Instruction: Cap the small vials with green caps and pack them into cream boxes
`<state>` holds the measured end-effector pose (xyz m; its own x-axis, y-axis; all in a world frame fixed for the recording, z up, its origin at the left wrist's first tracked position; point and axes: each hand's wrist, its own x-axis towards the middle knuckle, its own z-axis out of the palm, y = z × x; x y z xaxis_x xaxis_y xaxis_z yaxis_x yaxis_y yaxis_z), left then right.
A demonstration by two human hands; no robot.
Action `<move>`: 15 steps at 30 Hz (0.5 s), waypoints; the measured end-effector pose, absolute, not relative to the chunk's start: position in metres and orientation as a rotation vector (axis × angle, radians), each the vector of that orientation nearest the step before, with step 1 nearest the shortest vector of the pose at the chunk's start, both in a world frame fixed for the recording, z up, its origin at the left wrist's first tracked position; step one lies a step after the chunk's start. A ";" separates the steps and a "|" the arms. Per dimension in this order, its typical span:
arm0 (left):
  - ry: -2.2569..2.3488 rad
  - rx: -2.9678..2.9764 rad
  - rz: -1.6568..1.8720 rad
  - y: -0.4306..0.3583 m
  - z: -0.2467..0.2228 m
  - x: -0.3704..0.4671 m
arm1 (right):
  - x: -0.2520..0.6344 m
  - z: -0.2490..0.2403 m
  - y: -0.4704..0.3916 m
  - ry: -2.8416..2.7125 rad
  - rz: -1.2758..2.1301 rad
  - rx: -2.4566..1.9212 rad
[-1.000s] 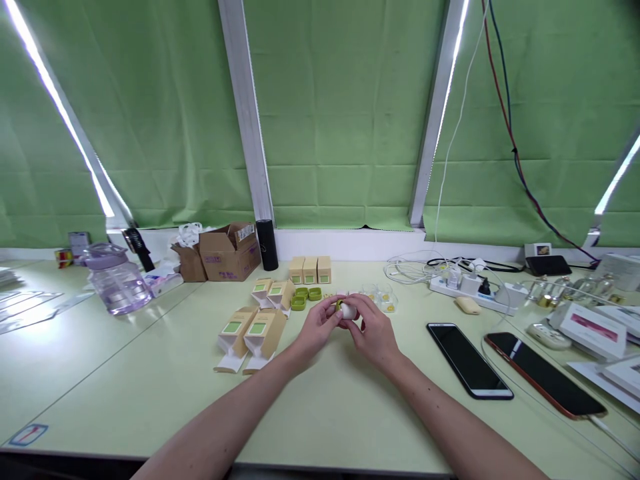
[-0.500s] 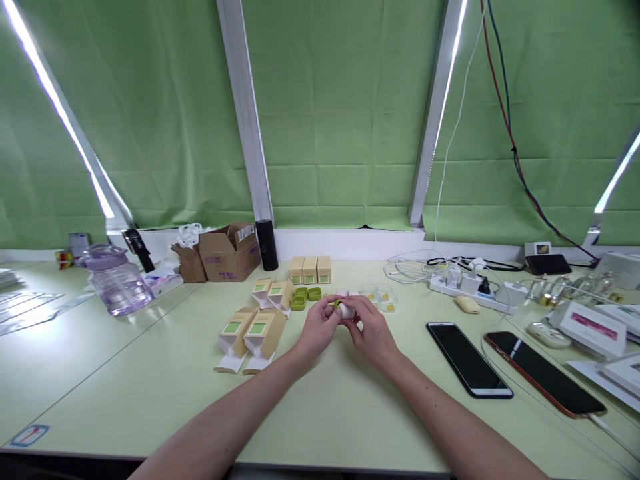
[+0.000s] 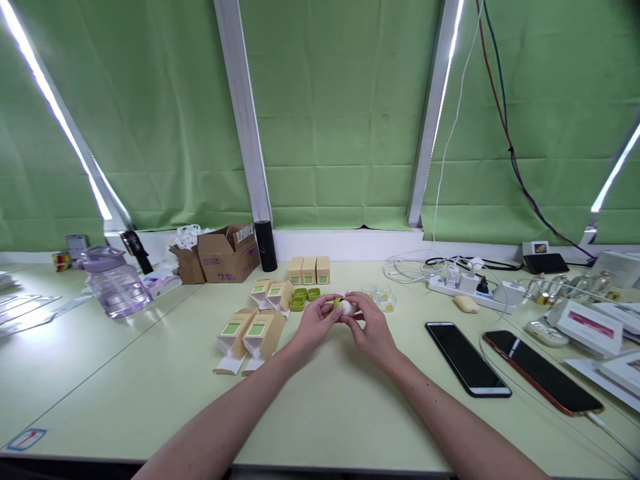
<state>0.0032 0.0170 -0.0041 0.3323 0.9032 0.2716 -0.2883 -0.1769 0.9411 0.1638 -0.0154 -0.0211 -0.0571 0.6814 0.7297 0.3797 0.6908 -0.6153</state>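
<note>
**Both hands close on a small white piece [image 3: 349, 309] at the center of the frame**

The left hand [image 3: 314, 327] and the right hand [image 3: 374, 331] meet just below the middle of the frame, above the pale surface [image 3: 320, 427]. The fingers of both are bent nearly closed, pinching the rounded white piece between them. A yellow-green part [image 3: 338, 303] shows against its left side, by the left fingertips; whether the two are joined cannot be told.

Just left of the hands sit small green containers [image 3: 297, 304], and just behind the right hand is a clear tray [image 3: 387, 303] with yellow spots in it. Three upright tan boxes [image 3: 309, 271] stand in a row behind the green containers. Farther left, four tan cartons [image 3: 264, 328] with green labels lie tilted, the nearer two with white flaps out.

A black cylinder [image 3: 266, 247] stands beside an open cardboard box [image 3: 225, 257] left of center, with a purple-lidded clear jug [image 3: 116, 285] at the left. On the right side, two phones [image 3: 467, 360] lie face up, below a cream case [image 3: 466, 305] and a white power strip [image 3: 470, 293]. Green curtains [image 3: 340, 120] fill the upper frame.
</note>
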 end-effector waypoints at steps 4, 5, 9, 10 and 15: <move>0.611 1.284 1.218 0.022 -0.001 -0.004 | 0.165 -0.019 -0.015 -1.561 0.397 -0.908; 0.617 1.265 1.249 0.024 0.000 -0.005 | 0.167 -0.018 -0.014 -1.563 0.371 -0.949; 0.635 1.190 1.408 0.033 0.000 -0.015 | 0.177 -0.020 -0.010 -1.768 0.115 -1.332; 0.634 1.168 1.439 0.035 0.000 -0.018 | 0.179 -0.021 -0.010 -1.833 0.053 -1.431; 0.656 1.108 1.567 0.048 -0.004 -0.028 | 0.182 -0.027 -0.008 -2.035 -0.063 -1.626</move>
<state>-0.0280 0.0479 -0.0035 -0.0112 0.9480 0.3181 -0.4380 -0.2906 0.8507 0.1821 -0.0084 -0.0273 -0.1352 0.8942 0.4268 0.9189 0.2743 -0.2836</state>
